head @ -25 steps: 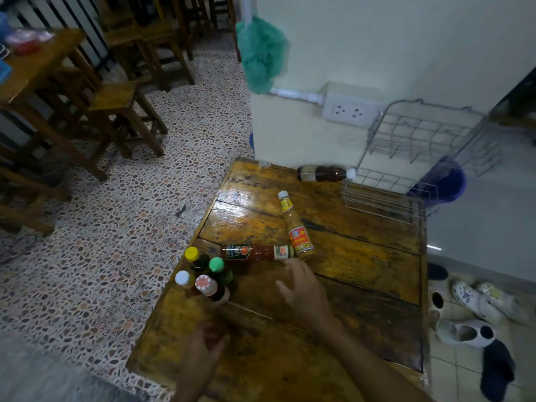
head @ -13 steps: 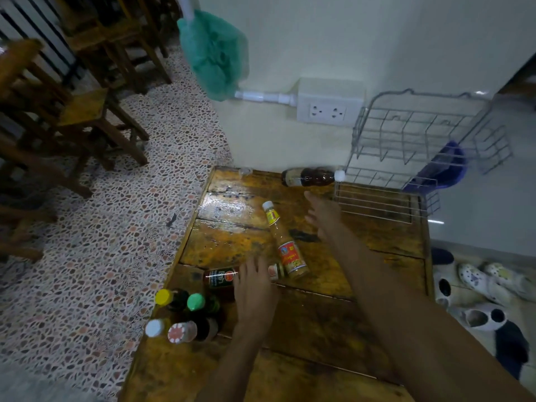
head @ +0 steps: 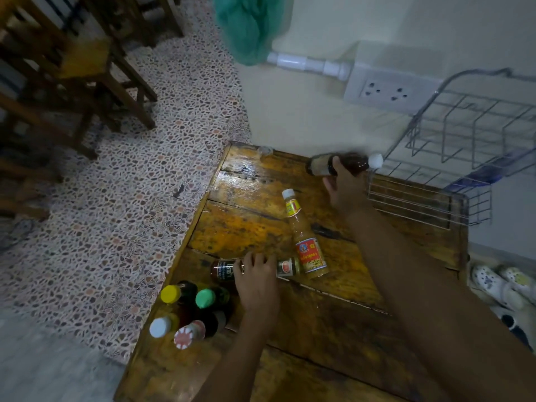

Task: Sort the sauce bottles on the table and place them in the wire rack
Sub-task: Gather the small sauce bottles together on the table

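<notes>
A dark brown bottle with a white cap point(head: 352, 163) lies at the table's far edge, and my right hand point(head: 343, 188) grips its middle. My left hand point(head: 256, 281) is closed over a dark red sauce bottle point(head: 224, 269) lying on its side near the table's middle. An orange sauce bottle with a red label point(head: 306, 242) lies flat between the two hands. Several upright bottles stand at the near left: yellow cap point(head: 171, 293), green cap point(head: 205, 298), white cap point(head: 160, 327), red-and-white cap point(head: 189, 338). The wire rack point(head: 452, 158) stands at the far right corner.
The wooden table point(head: 333, 323) stands against a pale wall with a socket box point(head: 387, 89) and white pipe. A green net bag point(head: 249, 24) hangs above. Wooden chairs point(head: 84, 71) stand left on the terrazzo floor. Sandals point(head: 501, 285) lie to the right.
My right hand reached further and took hold of the dark brown bottle at the far edge. My left hand closed over the dark red bottle.
</notes>
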Demonstrator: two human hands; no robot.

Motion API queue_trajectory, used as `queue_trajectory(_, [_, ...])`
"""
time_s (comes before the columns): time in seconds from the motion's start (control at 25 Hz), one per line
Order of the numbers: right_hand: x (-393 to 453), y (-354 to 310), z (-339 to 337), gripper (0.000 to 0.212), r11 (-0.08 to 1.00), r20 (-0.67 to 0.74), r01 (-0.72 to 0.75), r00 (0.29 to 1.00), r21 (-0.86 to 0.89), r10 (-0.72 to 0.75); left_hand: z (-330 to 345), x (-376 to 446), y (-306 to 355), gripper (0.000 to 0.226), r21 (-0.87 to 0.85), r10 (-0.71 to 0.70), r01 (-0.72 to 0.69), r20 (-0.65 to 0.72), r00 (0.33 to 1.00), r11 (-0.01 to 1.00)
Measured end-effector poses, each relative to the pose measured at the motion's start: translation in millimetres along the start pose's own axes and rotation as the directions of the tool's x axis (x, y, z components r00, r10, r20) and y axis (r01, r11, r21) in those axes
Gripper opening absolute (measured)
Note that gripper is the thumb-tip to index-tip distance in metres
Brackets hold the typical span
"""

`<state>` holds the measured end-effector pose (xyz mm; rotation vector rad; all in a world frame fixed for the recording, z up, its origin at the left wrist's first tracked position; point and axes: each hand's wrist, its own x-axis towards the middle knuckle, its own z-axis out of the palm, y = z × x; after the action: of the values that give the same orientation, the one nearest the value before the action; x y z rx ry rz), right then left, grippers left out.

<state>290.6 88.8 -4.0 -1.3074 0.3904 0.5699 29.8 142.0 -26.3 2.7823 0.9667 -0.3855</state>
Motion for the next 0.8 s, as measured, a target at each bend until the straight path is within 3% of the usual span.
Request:
queue_trajectory(0.08, [-15.5, 0.4, -0.2, 0.051, 0.988, -0.042, 0.131, 0.99, -0.081, -0.135, -10.8, -6.5, -1.0, 0.045, -0.084, -0.011, 0.007, -0.042, 0.999, 0.996])
queue_trajectory(0.12, [-23.9, 2.4, -2.7, 0.049, 0.936, -0.04, 0.251, 0.962, -0.247, -0.269, -16.8, -9.7, -0.4, 0.046, -0.131, -0.009, 0.001, -0.06, 0.998, 0.991])
queue_trajectory(0.2, [-44.5, 8.2, -15.4, 0.047, 0.686, 0.088, 0.496, 0.839, -0.533, -0.537, -29.4, -17.6, 6.6, 0.05, -0.216, 0.011, -0.034, -0.105, 0.994, 0.976])
queue_trajectory(0.28, [-77.3, 10.1, -30.3, 0.043, 0.541, 0.263, 0.642, 0.742, -0.544, -0.616, -40.9, -38.2, 17.5, 0.052, -0.325, 0.02, -0.081, -0.187, 0.982, 0.942])
queue_trajectory(0.4, [-124.5, 11.7, -44.9, 0.042, 0.429, 0.476, 0.684, 0.724, -0.59, -0.5, -35.6, -83.9, 25.6, 0.055, -0.531, -0.042, -0.126, -0.292, 0.955, 0.838])
queue_trajectory(0.52, [-166.2, 40.0, -47.3, 0.064, 0.325, 0.67, 0.712, 0.699, -0.623, -0.249, -16.5, -134.8, 18.5, 0.043, -0.766, -0.249, -0.018, -0.231, 0.941, 0.643])
queue_trajectory(0.6, [-184.6, 74.2, -47.0, 0.069, 0.318, 0.727, 0.722, 0.675, -0.615, -0.125, -3.4, -159.9, 9.0, 0.036, -0.828, -0.378, 0.081, -0.164, 0.911, 0.555])
queue_trajectory(0.68, [-195.5, 107.9, -47.3, 0.06, 0.273, 0.786, 0.76, 0.618, -0.589, -0.024, 6.8, -176.7, -1.8, 0.038, -0.851, -0.469, 0.145, -0.128, 0.874, 0.504])
queue_trajectory(0.8, [-202.1, 135.8, -46.4, 0.055, 0.204, 0.811, 0.791, 0.583, -0.577, 0.036, 9.2, -187.7, -10.6, 0.04, -0.879, -0.541, 0.155, -0.131, 0.831, 0.45])
